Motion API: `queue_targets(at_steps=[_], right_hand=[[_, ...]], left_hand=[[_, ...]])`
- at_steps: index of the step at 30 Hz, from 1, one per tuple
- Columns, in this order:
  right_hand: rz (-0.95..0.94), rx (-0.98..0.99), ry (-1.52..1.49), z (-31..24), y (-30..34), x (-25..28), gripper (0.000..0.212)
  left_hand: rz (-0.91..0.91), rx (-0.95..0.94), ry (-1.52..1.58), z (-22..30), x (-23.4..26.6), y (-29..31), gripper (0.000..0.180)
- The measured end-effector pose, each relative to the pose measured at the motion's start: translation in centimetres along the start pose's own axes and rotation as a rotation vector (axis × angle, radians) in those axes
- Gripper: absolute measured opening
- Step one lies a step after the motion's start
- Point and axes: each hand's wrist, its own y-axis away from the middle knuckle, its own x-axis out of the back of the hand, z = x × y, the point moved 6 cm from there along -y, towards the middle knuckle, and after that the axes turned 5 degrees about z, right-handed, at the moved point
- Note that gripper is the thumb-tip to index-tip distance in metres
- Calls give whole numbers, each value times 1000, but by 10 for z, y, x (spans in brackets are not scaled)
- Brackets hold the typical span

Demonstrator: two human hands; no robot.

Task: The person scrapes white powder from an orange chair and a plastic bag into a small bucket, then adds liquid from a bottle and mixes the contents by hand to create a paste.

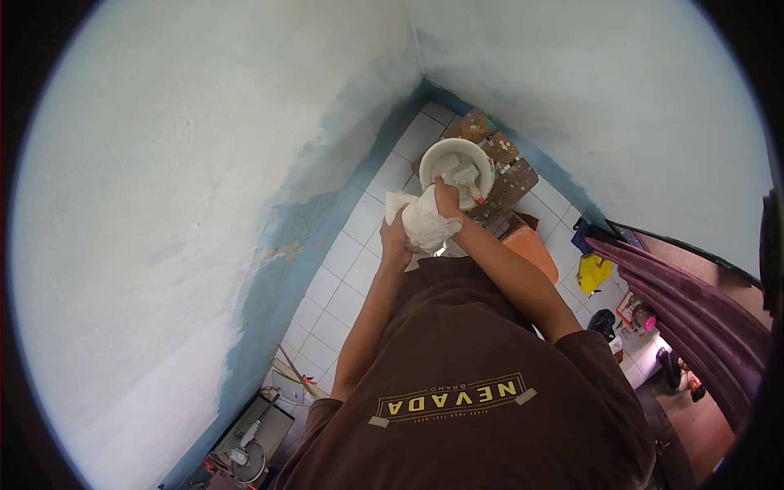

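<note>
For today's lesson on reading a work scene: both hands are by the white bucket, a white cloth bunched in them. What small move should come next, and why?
Probably lift the brush out of the white bucket. The right hand sits at the rim beside its handle, while the left hand grips the white cloth just below, seemingly ready to wipe it.

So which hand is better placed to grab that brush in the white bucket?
Probably the right hand: it is already at the bucket rim, right beside the brush. The left hand is lower, occupied under the white cloth.
</note>
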Motion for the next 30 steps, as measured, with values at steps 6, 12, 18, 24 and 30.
queue_targets(at_steps=[6, 12, 18, 24, 30], right_hand=[[27, 38, 32, -15, -44, 8, 56], [169, 25, 4, -22, -50, 25, 56], [151, 26, -23, -29, -41, 20, 58], [158, -19, -19, -27, -42, 15, 57], [203, 15, -84, -28, -49, 32, 54]], left_hand=[[-39, -32, -2, 19, -42, -11, 42], [-57, 25, -17, 16, -60, -15, 43], [-95, 10, -4, 23, -57, -16, 43], [-27, 33, -43, 27, -55, -20, 48], [-84, 44, -30, 19, -67, -22, 47]])
